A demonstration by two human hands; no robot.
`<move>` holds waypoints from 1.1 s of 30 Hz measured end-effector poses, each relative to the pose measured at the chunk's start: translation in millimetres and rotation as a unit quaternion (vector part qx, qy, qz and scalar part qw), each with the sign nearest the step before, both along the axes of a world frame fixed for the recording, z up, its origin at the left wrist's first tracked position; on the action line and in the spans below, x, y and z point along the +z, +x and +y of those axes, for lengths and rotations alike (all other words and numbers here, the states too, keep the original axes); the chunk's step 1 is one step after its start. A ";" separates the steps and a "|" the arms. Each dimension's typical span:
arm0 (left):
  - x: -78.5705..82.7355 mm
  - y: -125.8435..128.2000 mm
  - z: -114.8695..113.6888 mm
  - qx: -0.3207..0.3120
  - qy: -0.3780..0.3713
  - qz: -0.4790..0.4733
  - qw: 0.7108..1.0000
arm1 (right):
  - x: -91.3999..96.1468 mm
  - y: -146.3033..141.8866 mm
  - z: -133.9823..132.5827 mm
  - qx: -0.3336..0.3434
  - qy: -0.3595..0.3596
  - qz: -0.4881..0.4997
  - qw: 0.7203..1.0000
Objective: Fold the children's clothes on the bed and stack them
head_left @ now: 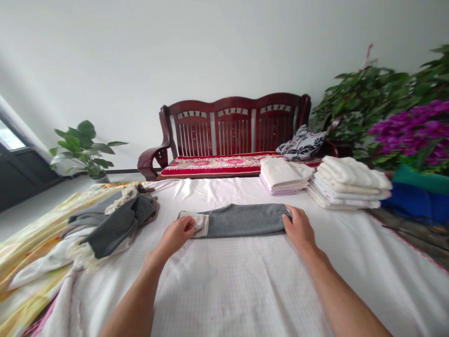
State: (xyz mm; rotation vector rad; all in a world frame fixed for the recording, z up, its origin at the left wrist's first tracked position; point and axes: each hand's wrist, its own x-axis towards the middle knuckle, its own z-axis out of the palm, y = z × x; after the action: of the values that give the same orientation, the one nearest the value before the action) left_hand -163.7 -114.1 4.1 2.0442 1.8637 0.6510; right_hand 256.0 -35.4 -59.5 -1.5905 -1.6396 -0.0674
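A grey cloth (242,220), folded into a long narrow strip with a cream patch at its left end, lies across the white sheet (245,281). My left hand (177,234) has its fingers curled on the cream left end. At the strip's right end my right hand (298,227) rests with its fingers bent over the edge. Both forearms reach in from the bottom of the view.
A heap of unfolded grey and cream cloths (112,220) lies at the left. Two stacks of folded pale cloths (286,175) (351,187) stand at the back right. Behind are a red wooden bench (228,135) with a cushion, and potted plants (403,117) at the right.
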 end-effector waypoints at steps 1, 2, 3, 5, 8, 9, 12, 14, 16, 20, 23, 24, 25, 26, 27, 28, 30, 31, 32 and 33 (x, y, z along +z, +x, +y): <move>-0.4 1.1 0.7 0.011 0.011 -0.017 1.000 | 0.1 0.0 -0.1 -0.001 -0.002 0.001 1.000; -1.4 2.8 1.1 0.015 0.021 -0.029 0.999 | 0.2 -0.1 -0.1 -0.001 -0.004 0.002 1.000; -3.1 4.9 1.2 0.012 0.029 -0.034 0.999 | 0.3 -0.1 -0.2 -0.001 -0.005 0.004 1.000; -8.1 10.2 0.6 -0.004 0.037 -0.022 0.999 | 0.3 -0.2 -0.3 0.002 -0.005 0.007 1.000; -14.0 16.6 -0.9 -0.032 0.040 0.002 0.999 | 0.2 -0.2 -0.5 0.004 -0.002 0.010 1.000; -14.1 17.3 -1.1 -0.043 0.036 -0.004 0.998 | 0.3 -0.3 -0.6 0.002 -0.003 0.010 1.000; -9.5 14.1 0.3 -0.038 0.031 -0.038 0.998 | 2.0 -0.3 -1.2 0.000 -0.009 0.008 1.000; -6.6 10.4 2.0 -0.014 0.066 -0.034 0.997 | 4.3 -0.6 -2.0 0.000 -0.006 -0.004 1.000; -8.5 9.5 3.1 -0.025 0.109 0.000 0.994 | 7.5 -1.3 -3.5 -0.004 0.004 -0.026 1.000; -27.1 19.8 0.2 -0.086 0.125 0.117 0.982 | 14.1 -5.9 -9.0 -0.023 0.034 -0.078 0.996; -39.1 27.3 -2.8 -0.092 0.121 0.164 0.975 | 17.7 -10.6 -13.5 -0.026 0.049 -0.102 0.993; -40.3 27.3 -2.8 -0.096 0.116 0.159 0.976 | 18.7 -12.0 -14.7 -0.023 0.052 -0.107 0.993; -40.2 25.5 -1.9 -0.098 0.111 0.141 0.979 | 19.7 -13.1 -15.8 -0.017 0.054 -0.111 0.992; -38.9 22.0 -0.2 -0.091 0.108 0.114 0.983 | 20.7 -13.9 -16.8 -0.008 0.055 -0.115 0.992; -37.0 17.0 2.3 -0.072 0.111 0.080 0.988 | 21.8 -14.5 -17.8 0.002 0.055 -0.119 0.991; -34.8 10.5 5.3 -0.036 0.118 0.043 0.991 | 23.0 -15.0 -18.8 0.014 0.055 -0.123 0.991; -31.1 -4.8 12.0 0.069 0.136 -0.025 0.988 | 25.6 -16.5 -21.1 0.034 0.056 -0.131 0.989; -30.0 -12.9 15.2 0.125 0.136 -0.052 0.981 | 27.0 -17.8 -22.6 0.044 0.057 -0.133 0.989; -29.5 -20.7 17.8 0.170 0.123 -0.077 0.975 | 28.4 -19.9 -24.2 0.055 0.057 -0.133 0.988; -29.2 -27.6 19.7 0.205 0.098 -0.102 0.968 | 29.7 -23.0 -26.1 0.068 0.057 -0.132 0.987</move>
State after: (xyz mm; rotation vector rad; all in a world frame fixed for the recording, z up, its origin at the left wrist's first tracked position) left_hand -191.4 -94.4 -25.1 1.6220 2.1844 1.1446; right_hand 233.0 -61.5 -29.9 -1.4251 -1.9077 -0.3074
